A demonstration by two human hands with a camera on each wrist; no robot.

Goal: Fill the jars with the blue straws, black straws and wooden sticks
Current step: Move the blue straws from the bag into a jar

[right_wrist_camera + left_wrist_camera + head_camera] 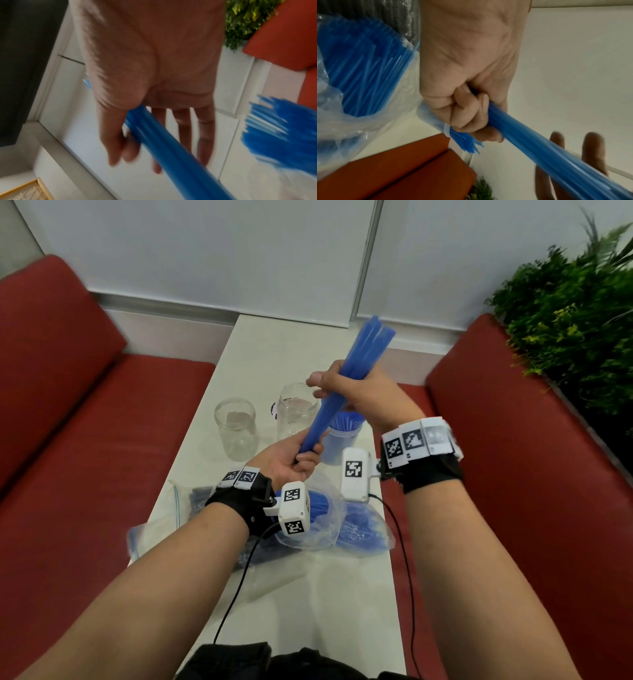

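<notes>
You're holding a bundle of blue straws (346, 385) mid-frame above the tabletop (308, 594), left hand (291, 462) gripping its bottom end, right hand (363, 392) wrapping its middle. Next, you're probably lowering it into the blue-filled jar (340, 440) just below.

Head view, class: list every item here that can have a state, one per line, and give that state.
Bundle of blue plastic straws: held tilted above the table, gripped at both ends.
Left hand: curled round the bundle's lower end.
Right hand: holds the bundle higher up.
Left clear glass jar: upright, empty.
Middle clear glass jar: upright, empty.
Right jar: upright, holds blue straws.
Clear plastic bag: lying on the table, blue straws inside.
</notes>
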